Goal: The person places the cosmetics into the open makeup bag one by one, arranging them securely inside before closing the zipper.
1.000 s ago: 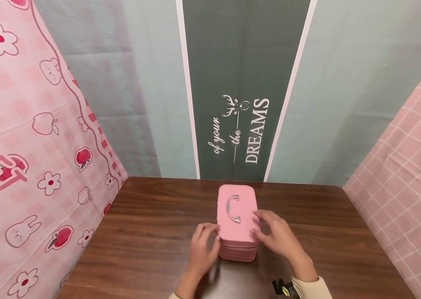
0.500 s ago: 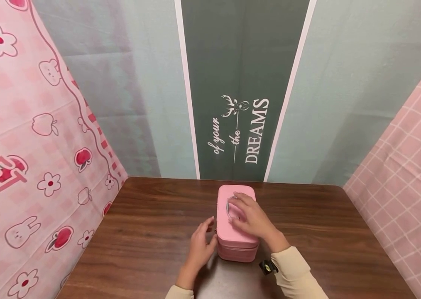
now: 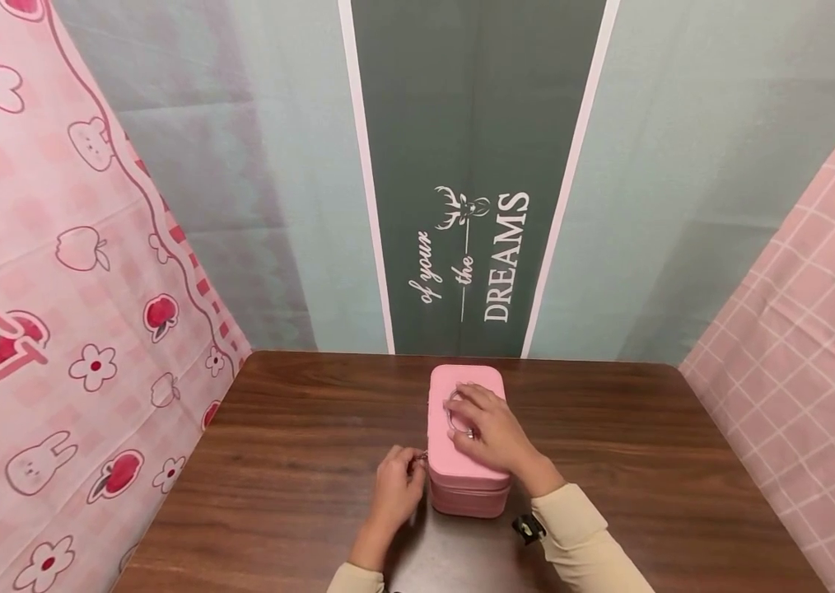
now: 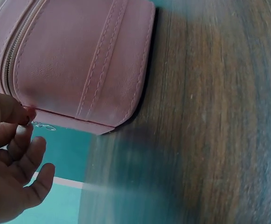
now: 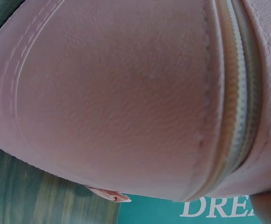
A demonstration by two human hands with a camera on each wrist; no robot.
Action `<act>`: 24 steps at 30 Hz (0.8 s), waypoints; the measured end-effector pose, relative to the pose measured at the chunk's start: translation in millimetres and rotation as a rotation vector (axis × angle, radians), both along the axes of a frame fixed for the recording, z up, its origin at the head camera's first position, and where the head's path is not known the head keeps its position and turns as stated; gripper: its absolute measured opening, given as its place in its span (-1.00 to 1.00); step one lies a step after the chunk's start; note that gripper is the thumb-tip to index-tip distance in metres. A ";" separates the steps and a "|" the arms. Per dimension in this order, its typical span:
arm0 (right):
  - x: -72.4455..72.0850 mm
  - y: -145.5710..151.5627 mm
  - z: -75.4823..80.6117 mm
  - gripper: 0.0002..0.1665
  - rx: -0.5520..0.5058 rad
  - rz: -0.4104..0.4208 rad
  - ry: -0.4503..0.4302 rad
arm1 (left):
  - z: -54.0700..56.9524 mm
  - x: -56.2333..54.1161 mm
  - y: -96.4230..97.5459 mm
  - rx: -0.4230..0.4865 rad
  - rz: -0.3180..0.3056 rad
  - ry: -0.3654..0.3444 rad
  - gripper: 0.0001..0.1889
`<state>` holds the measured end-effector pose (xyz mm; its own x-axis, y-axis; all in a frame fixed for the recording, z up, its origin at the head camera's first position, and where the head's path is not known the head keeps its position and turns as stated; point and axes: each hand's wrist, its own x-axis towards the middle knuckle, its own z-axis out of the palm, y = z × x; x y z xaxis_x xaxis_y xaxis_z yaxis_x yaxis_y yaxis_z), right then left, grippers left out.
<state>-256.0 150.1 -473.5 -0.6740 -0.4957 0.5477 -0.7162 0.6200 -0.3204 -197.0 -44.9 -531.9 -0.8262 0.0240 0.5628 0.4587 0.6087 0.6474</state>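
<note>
A pink cosmetic case [image 3: 466, 375] with a rounded lid stands on the wooden table in the head view. A zipper [image 4: 10, 58] runs around it just below the lid. My left hand [image 3: 397, 486] is at its left side, thumb and fingertip pinching the silver zipper pull [image 4: 44, 126]; the other fingers curl loosely in the left wrist view. My right hand [image 3: 490, 428] lies over the lid, fingers and thumb bent about the silver handle [image 3: 450, 416], part of which they cover. The right wrist view is mostly filled by the case's near end and zipper.
The brown table [image 3: 299, 461] extends to both sides of the case. A grey-green cloth [image 3: 462, 123] with white lettering hangs behind it. Pink printed cloth [image 3: 91, 296] hangs at the left, pink checked cloth [image 3: 818, 329] at the right.
My right hand has moved from the case's right edge onto the lid at the handle. The left hand left the case's side briefly, then took hold of the zipper pull.
</note>
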 end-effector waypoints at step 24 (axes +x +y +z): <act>18.3 -40.0 2.6 -0.54 -0.111 -0.511 -0.104 | 1.3 10.3 -16.7 -0.019 -0.026 0.002 -0.88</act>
<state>-237.7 110.1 -470.8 -0.8680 -0.0328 0.4956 -0.2927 0.8398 -0.4572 -186.8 -61.6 -530.6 -0.8239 0.0562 0.5639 0.4758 0.6091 0.6345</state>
